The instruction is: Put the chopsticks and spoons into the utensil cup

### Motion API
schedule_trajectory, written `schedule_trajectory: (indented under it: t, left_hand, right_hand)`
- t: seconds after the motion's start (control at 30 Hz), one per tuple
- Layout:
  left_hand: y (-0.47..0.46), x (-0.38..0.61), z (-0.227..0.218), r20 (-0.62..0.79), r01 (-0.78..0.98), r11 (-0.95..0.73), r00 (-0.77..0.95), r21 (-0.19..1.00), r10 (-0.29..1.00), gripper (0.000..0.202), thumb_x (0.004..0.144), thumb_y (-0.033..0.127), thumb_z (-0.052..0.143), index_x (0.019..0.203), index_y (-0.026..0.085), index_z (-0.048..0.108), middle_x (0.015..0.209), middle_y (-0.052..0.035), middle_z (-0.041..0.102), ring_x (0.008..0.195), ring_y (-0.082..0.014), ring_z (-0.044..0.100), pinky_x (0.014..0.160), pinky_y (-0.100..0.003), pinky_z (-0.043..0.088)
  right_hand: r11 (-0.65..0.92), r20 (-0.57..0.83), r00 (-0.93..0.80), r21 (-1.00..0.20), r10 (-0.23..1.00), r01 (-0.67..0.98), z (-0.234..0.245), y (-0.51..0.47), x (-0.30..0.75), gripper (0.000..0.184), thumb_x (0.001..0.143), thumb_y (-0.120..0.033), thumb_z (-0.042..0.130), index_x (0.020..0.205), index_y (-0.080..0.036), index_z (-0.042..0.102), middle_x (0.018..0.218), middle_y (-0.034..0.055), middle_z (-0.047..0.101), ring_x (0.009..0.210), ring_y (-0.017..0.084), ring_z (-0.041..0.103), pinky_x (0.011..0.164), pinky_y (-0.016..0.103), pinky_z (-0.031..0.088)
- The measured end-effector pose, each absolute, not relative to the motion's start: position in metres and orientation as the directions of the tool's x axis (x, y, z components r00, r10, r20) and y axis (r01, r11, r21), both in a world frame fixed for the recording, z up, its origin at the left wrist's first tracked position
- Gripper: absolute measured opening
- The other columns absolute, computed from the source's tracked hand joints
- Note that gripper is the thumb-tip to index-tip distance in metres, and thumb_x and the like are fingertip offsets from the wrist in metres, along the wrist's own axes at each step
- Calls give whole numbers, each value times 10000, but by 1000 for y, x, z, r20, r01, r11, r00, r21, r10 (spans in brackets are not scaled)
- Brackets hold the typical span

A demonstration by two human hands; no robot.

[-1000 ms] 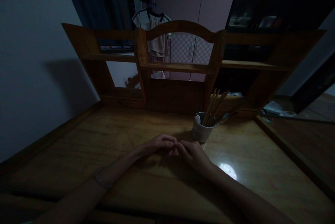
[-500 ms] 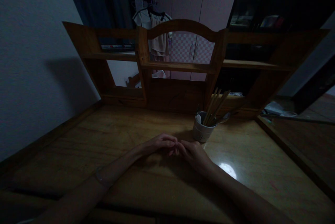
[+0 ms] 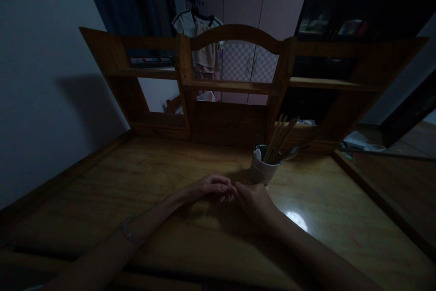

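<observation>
Over the middle of the wooden desk (image 3: 143,177), my left hand (image 3: 207,185) and my right hand (image 3: 255,201) meet at the fingertips. The left fingers are curled, with the thumb lying along them. My right hand is closed, its fingers bent against the left fingertips. Whatever might be between them is hidden in the dim light. A small pale bucket (image 3: 263,172) stands just beyond my right hand, holding several chopsticks (image 3: 279,139) and a spoon (image 3: 293,151) that leans out to the right.
A wooden shelf unit (image 3: 231,86) with compartments runs along the desk's back edge. To the left rises a pale wall (image 3: 44,100). Behind the shelf, clothes (image 3: 206,57) hang on a rack before a pink wardrobe (image 3: 245,5). A bright light reflection lies right of my right forearm.
My right hand has shifted very slightly at the fingertips, its fingers bending a little more. My left hand and the bucket stay where they were.
</observation>
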State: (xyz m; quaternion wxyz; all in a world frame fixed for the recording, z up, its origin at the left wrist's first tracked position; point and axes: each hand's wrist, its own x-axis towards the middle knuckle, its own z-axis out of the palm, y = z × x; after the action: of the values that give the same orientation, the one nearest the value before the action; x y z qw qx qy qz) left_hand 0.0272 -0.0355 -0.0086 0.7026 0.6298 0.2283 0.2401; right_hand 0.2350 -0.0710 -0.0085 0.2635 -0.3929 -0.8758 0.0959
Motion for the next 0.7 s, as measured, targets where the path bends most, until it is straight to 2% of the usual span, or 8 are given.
schedule_trajectory:
  t: [0.07,0.23,0.4,0.7]
  left_hand:
    - [-36,27,-8,-17,-46,86,782,995,622,352,845,442,610,913,99,653,791,-67,639,621,-106,551,593,-210,417]
    - [-35,27,-8,-2,-56,74,786,996,618,347,850,432,602,893,93,663,789,-71,643,616,-104,547,594,-209,415]
    - [-35,26,-8,-3,-53,76,804,996,595,344,847,426,605,887,90,669,790,-74,649,627,-110,559,606,-212,428]
    - [-33,25,-9,1,-76,114,834,991,551,344,825,436,618,880,100,669,800,-79,657,643,-129,577,622,-230,453]
  right_hand:
    - [666,379,-548,-391,746,636,-8,-71,235,340,1005,-336,369,865,-170,630,715,45,686,559,121,608,530,212,343]
    - [606,314,-534,-561,786,563,-5,-74,233,321,1006,-328,375,894,-185,640,762,37,696,618,126,634,584,203,388]
    - [576,271,-581,-689,767,440,-2,-75,233,344,1013,-330,355,931,-193,659,801,20,697,643,121,631,617,201,403]
    - [546,254,-598,-747,761,379,3,-76,232,428,1017,-388,328,913,-173,682,794,26,698,666,132,634,653,214,420]
